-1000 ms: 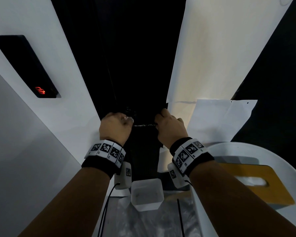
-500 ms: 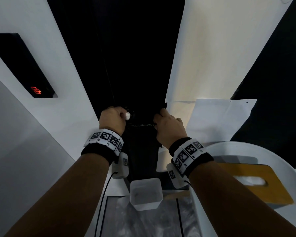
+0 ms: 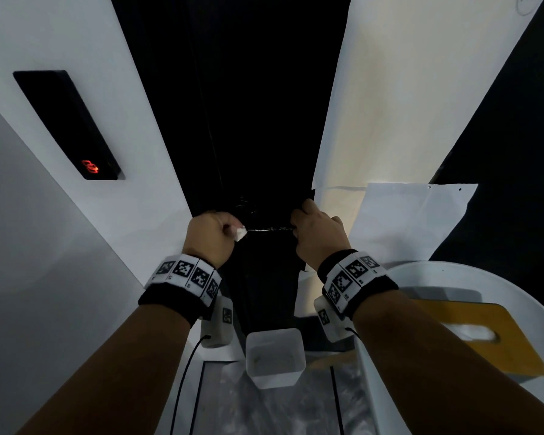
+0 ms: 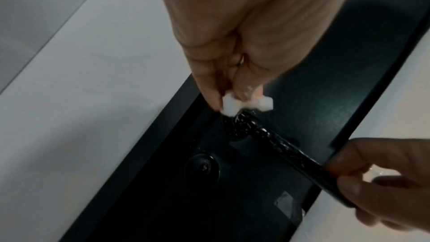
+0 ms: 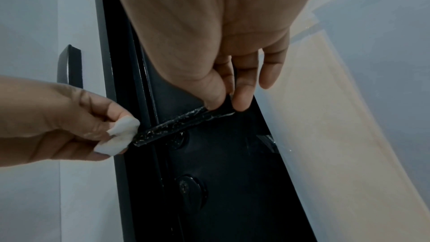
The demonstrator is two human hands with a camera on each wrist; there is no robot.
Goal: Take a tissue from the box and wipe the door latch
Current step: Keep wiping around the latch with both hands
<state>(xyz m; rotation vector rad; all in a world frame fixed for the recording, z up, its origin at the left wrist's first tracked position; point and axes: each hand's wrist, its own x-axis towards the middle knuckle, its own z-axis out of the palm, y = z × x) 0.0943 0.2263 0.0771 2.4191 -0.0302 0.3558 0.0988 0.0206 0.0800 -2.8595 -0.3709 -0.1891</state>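
Note:
The black door latch (image 3: pixel 269 229) (image 4: pixel 274 140) (image 5: pixel 177 125) is a scuffed lever handle on the dark door (image 3: pixel 258 105). My left hand (image 3: pixel 215 235) (image 4: pixel 235 97) (image 5: pixel 93 132) pinches a small folded white tissue (image 3: pixel 241 233) (image 4: pixel 235 106) (image 5: pixel 118 138) against the lever's left end by the round rosette. My right hand (image 3: pixel 311 227) (image 5: pixel 224 102) (image 4: pixel 363 172) pinches the lever's right end between thumb and fingers. The yellow tissue box (image 3: pixel 490 334) lies on a white round table (image 3: pixel 446 277) at the lower right.
A round black keyhole cover (image 4: pixel 202 167) (image 5: pixel 190 193) sits below the lever. A black wall panel (image 3: pixel 66 124) with a red light hangs on the white wall at left. White paper sheets (image 3: pixel 415 221) cover the door's right side. A small white bin (image 3: pixel 275 356) stands on the floor below.
The left hand has slid the tissue slightly left along the lever toward its base, and the tissue shows more. The right hand stays on the lever's end.

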